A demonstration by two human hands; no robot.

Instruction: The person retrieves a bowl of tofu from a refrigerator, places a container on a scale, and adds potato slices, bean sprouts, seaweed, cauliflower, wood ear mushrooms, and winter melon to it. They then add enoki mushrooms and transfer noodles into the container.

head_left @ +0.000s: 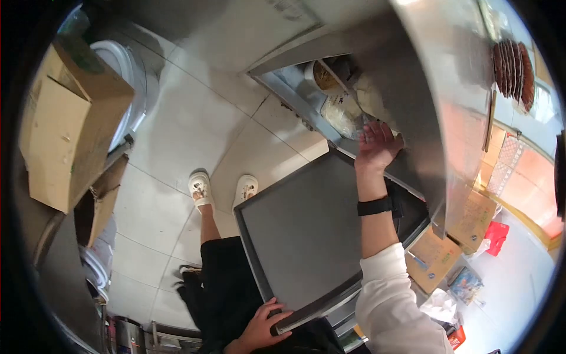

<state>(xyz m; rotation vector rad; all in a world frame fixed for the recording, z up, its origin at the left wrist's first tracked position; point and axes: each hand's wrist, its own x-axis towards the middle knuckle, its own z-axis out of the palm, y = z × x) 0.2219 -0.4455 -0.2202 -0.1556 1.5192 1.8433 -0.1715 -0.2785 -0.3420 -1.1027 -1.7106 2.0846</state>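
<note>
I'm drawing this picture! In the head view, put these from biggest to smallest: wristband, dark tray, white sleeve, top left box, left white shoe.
1. Dark tray
2. Top left box
3. White sleeve
Last, unranked: wristband and left white shoe. They look about alike, and the wristband seems nearer the camera.

A dark grey rectangular tray with a raised rim sits angled, its near corner held by the left hand, while a clear plastic bag of pale contents lies in the open metal compartment by the right hand's fingers.
</note>
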